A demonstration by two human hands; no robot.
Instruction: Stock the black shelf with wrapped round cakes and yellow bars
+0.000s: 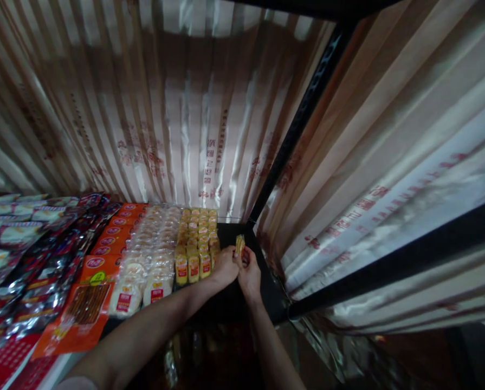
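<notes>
Both my hands meet at one small yellow packaged snack (240, 245) above the bare right end of the black shelf (269, 271). My left hand (226, 266) is closed on its left side, and my right hand (249, 273) pinches it from the right. The snack stands roughly upright between my fingers. Just left of my hands are rows of similar yellow packaged snacks (193, 265), with red labels on the front ones. My left forearm passes in front of the shelf's edge.
Further left lie clear packs of round pale cakes (157, 284), orange snack packets (82, 303) and dark shiny packets (43, 287). A pleated printed curtain (177, 119) hangs behind and to the right. A black metal post (295, 135) and rail (388, 260) frame the shelf corner.
</notes>
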